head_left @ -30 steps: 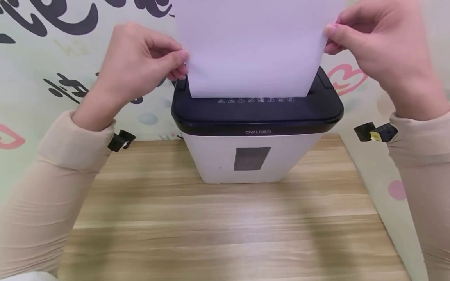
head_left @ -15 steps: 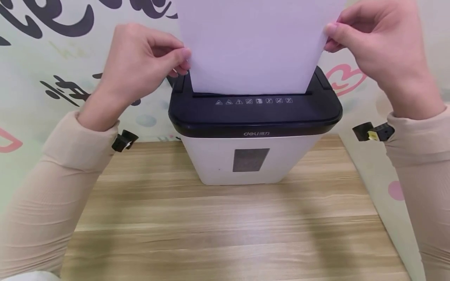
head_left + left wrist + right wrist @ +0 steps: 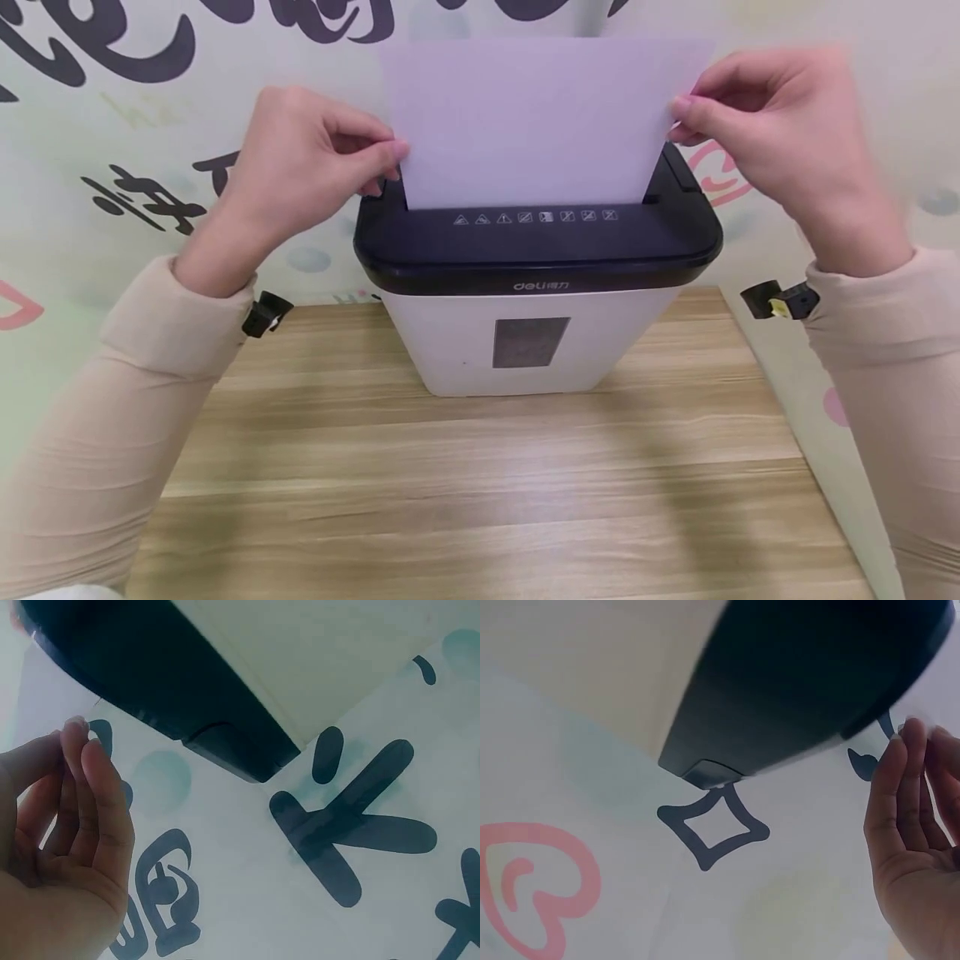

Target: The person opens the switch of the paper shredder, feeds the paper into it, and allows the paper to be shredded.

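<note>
A white sheet of paper [image 3: 532, 125] stands upright in the top slot of a paper shredder [image 3: 536, 246], its lower edge hidden in the slot. The shredder has a black lid and a white bin with a grey window. My left hand [image 3: 315, 162] pinches the sheet's left edge between thumb and fingers, just above the lid. On the other side my right hand [image 3: 787, 142] pinches the right edge, a little higher. Both wrist views show the lid's underside beside the left hand [image 3: 71, 840] and the right hand [image 3: 915, 832].
The shredder stands at the back of a wood-grain table [image 3: 480, 483], close to a wall [image 3: 315, 250] with painted lettering and hearts. A small black camera [image 3: 266, 314] sits on the left cuff, another camera [image 3: 780, 300] on the right.
The sheet has sunk into the slot, and its top edge now shows in the head view. Both hands have moved down with it, the right one also slightly inward.
</note>
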